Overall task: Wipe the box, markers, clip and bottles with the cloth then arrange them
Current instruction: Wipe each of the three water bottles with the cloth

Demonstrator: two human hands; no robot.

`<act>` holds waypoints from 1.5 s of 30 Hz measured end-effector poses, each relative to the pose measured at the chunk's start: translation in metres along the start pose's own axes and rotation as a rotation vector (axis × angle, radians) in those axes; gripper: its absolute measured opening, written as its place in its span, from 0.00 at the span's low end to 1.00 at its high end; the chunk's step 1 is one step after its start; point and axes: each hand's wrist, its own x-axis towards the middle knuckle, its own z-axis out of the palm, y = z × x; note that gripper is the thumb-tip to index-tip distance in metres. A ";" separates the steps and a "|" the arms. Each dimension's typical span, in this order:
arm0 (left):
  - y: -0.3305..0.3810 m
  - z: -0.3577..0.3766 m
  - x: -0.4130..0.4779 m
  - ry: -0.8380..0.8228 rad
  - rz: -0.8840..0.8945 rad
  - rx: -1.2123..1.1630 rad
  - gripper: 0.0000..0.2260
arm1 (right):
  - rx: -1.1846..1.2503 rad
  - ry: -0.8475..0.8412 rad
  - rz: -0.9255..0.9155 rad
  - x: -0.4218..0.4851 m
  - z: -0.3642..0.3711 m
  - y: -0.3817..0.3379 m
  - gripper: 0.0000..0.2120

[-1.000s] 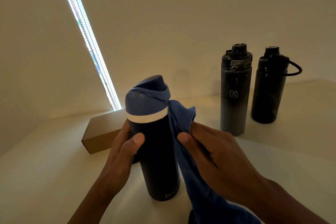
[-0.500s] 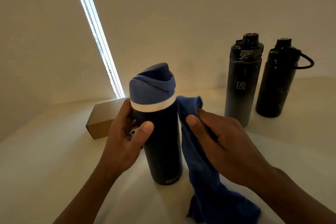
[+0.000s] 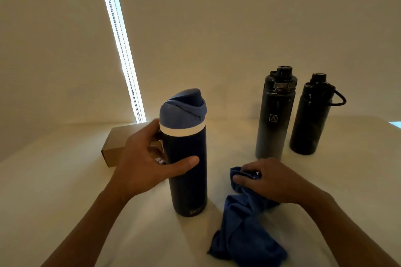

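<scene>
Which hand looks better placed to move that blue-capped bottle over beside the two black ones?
Probably the left hand: it already grips the navy blue-capped bottle. The right hand is busy holding the blue cloth on the table.

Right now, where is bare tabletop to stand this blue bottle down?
Open table lies left of the left hand, in front of the cardboard box. Another patch lies between the blue bottle and the grey bottle. Crowded: right, with cloth, right hand and black bottle.

Pale table [image 3: 65, 191] — three upright bottles [image 3: 187, 158], cloth [image 3: 243, 223], perhaps cardboard box [image 3: 115, 147].
</scene>
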 end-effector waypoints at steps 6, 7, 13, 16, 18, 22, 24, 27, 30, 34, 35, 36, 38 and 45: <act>0.014 0.006 0.041 0.085 -0.050 -0.081 0.30 | -0.016 0.100 -0.034 0.006 0.008 0.007 0.17; 0.012 0.008 0.052 0.104 -0.048 -0.080 0.30 | -0.022 0.120 -0.044 0.007 0.010 0.008 0.17; -0.012 0.025 0.121 0.188 -0.061 0.031 0.32 | -0.062 0.147 -0.054 0.013 0.020 0.009 0.16; -0.030 0.034 0.143 0.170 -0.120 0.041 0.33 | -0.051 0.163 -0.066 0.014 0.022 0.011 0.17; -0.044 0.042 0.151 0.150 -0.161 0.050 0.34 | -0.052 0.172 -0.073 0.014 0.023 0.010 0.18; -0.070 0.054 0.158 0.137 -0.229 0.057 0.33 | -0.055 0.165 -0.091 0.015 0.023 0.010 0.19; -0.080 0.058 0.159 0.139 -0.263 0.052 0.33 | -0.050 0.161 -0.093 0.014 0.023 0.010 0.20; -0.088 0.061 0.160 0.153 -0.295 0.043 0.33 | -0.053 0.161 -0.088 0.014 0.021 0.011 0.23; -0.091 0.060 0.160 0.135 -0.327 0.020 0.35 | -0.062 0.157 -0.073 0.013 0.017 0.011 0.29; -0.089 0.059 0.154 0.082 -0.352 0.009 0.39 | 0.028 0.107 -0.020 0.008 0.009 0.010 0.32; -0.087 0.059 0.150 0.088 -0.346 0.031 0.40 | 0.061 0.098 -0.008 0.006 0.004 0.010 0.31; -0.085 0.060 0.144 0.112 -0.334 0.062 0.41 | 0.097 0.088 0.003 0.004 -0.001 0.012 0.29; -0.075 0.061 0.125 0.187 -0.277 0.091 0.40 | 0.175 0.076 0.021 -0.001 -0.015 0.017 0.25; -0.033 0.062 0.036 -0.061 -0.076 0.081 0.09 | 0.231 0.423 0.224 -0.016 -0.055 0.048 0.22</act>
